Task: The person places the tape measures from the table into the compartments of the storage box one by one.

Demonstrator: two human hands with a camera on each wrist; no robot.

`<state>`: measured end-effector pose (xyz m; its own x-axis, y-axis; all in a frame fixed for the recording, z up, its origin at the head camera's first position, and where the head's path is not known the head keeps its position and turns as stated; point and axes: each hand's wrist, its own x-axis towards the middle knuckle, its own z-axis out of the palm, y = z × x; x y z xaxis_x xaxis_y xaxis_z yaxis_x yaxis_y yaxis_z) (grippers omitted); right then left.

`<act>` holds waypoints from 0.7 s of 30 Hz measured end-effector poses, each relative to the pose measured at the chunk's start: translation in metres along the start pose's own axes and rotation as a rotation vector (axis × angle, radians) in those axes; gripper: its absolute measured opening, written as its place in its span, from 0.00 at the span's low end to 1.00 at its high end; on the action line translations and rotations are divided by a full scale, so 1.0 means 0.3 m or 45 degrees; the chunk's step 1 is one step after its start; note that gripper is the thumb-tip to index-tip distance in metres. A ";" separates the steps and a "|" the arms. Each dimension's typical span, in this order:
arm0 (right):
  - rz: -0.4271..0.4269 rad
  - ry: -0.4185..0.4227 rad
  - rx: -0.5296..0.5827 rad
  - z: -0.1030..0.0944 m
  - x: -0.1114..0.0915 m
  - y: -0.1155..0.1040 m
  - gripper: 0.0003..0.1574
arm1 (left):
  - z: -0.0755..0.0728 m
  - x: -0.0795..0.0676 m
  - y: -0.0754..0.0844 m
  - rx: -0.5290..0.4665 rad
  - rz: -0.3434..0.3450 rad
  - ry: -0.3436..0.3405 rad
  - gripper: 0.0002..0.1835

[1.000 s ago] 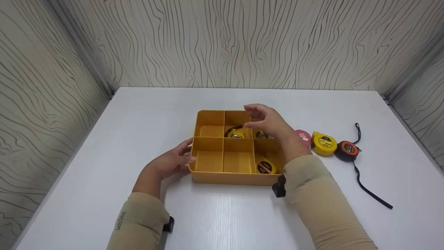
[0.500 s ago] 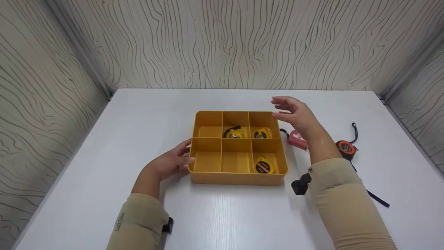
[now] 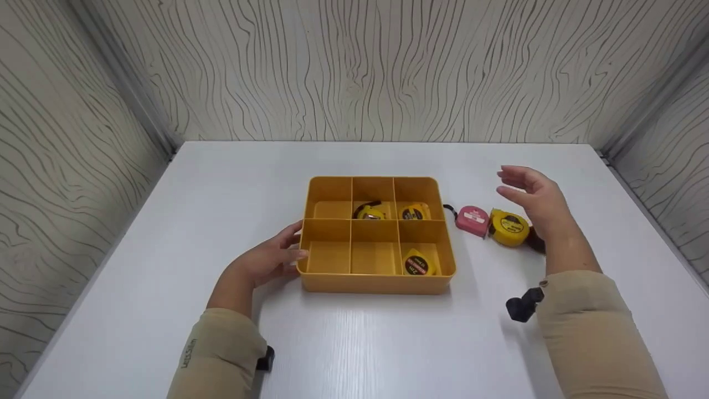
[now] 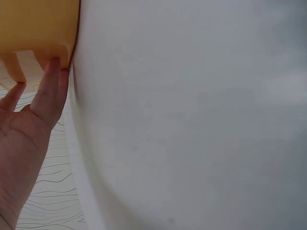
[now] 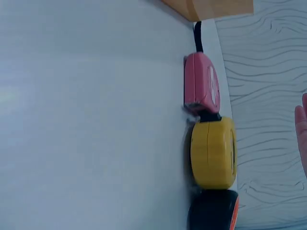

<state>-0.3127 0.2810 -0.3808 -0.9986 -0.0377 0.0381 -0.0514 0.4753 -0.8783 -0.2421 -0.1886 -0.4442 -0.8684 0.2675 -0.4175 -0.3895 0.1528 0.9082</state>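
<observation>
A mustard-yellow divided box [image 3: 376,284] stands on the table. My left hand [image 3: 267,258] touches its left side, thumb at the rim, and the left wrist view shows the fingers [image 4: 46,93] straight against the wall. Tape measures lie inside: one with a black strap [image 3: 370,211] in the back middle compartment, one [image 3: 414,212] back right, one [image 3: 419,263] front right. Right of the box, a pink tape measure [image 3: 472,220], a yellow tape measure [image 3: 508,228] and a black-and-orange tape measure [image 5: 213,211] form a row. My right hand [image 3: 534,197] hovers above that row, fingers loosely bent, holding nothing.
The white table [image 3: 354,343] reaches back to wood-grain panels [image 3: 354,72], with side panels at left and right. A small black device [image 3: 523,306] is strapped at the right wrist, and another [image 3: 266,359] at the left.
My right hand has moved right, from over the box's back compartments to above the row of tape measures. My left hand has stayed at the box's left side.
</observation>
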 end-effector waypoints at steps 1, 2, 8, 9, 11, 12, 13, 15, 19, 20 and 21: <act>0.018 0.025 0.007 -0.014 -0.006 0.015 0.41 | 0.001 0.001 -0.001 -0.007 0.003 -0.005 0.40; 0.036 0.051 0.011 -0.028 -0.011 0.029 0.41 | 0.002 0.002 -0.003 -0.002 0.000 -0.002 0.40; 0.148 0.177 0.004 -0.086 -0.052 0.105 0.41 | 0.002 -0.003 0.003 0.014 -0.026 0.003 0.41; 0.173 0.188 0.006 -0.093 -0.060 0.116 0.42 | 0.002 -0.004 0.004 0.008 -0.024 -0.003 0.41; 0.234 0.211 0.014 -0.105 -0.071 0.137 0.42 | 0.000 -0.004 0.005 -0.001 -0.015 -0.019 0.41; 0.258 0.220 0.019 -0.111 -0.077 0.149 0.43 | 0.000 -0.004 0.005 -0.007 -0.011 -0.025 0.41; 0.283 0.230 0.037 -0.118 -0.083 0.161 0.43 | 0.000 -0.003 0.004 -0.012 -0.007 -0.030 0.41; 0.321 0.248 0.070 -0.130 -0.094 0.186 0.42 | 0.000 -0.003 0.004 -0.013 0.000 -0.040 0.42; 0.386 0.262 0.107 -0.143 -0.112 0.231 0.42 | -0.001 -0.002 0.002 -0.012 -0.001 -0.034 0.42; 0.404 0.260 0.106 -0.143 -0.115 0.241 0.42 | -0.002 -0.003 0.002 -0.009 -0.004 -0.033 0.42; 0.422 0.259 0.102 -0.143 -0.118 0.251 0.42 | -0.002 -0.003 0.002 -0.009 -0.007 -0.030 0.42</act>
<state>-0.2818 0.3559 -0.4277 -0.9439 0.2848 -0.1672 0.2674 0.3620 -0.8930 -0.2418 -0.1894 -0.4432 -0.8587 0.2893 -0.4230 -0.3964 0.1479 0.9061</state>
